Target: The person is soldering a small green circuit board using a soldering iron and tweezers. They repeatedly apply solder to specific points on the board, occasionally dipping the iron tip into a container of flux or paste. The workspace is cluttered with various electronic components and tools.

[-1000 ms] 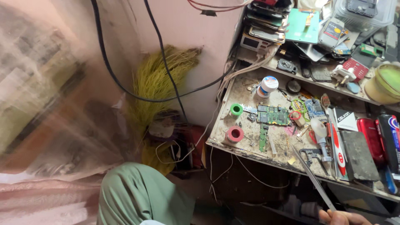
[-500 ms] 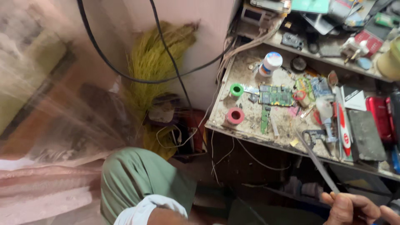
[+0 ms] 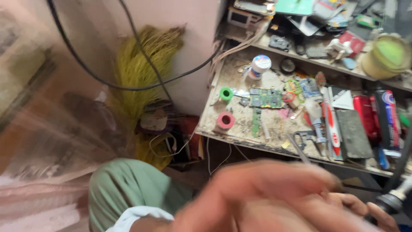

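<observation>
My left hand [image 3: 266, 197] sweeps across the bottom of the view as a large blur, its white sleeve cuff [image 3: 135, 215] behind it; whether it holds anything is unreadable. It partly covers my right hand [image 3: 371, 210] at the bottom right, which grips a thin metal tool [image 3: 302, 152] that points up toward the front edge of the cluttered workbench [image 3: 223, 135]. On the bench lie a green circuit board [image 3: 266, 97], a green tape roll [image 3: 226, 93] and a pink tape roll [image 3: 225, 120].
A white jar [image 3: 259, 66] and several hand tools crowd the bench; a shelf behind holds gadgets and a yellow-green container [image 3: 388, 53]. A straw broom [image 3: 141, 68] leans on the wall, with a black cable [image 3: 128, 86] across it. My green-trousered knee [image 3: 128, 189] is below.
My left hand has swung in from the lower left and now blurs across the foreground over my right hand. The view has shifted slightly down and right.
</observation>
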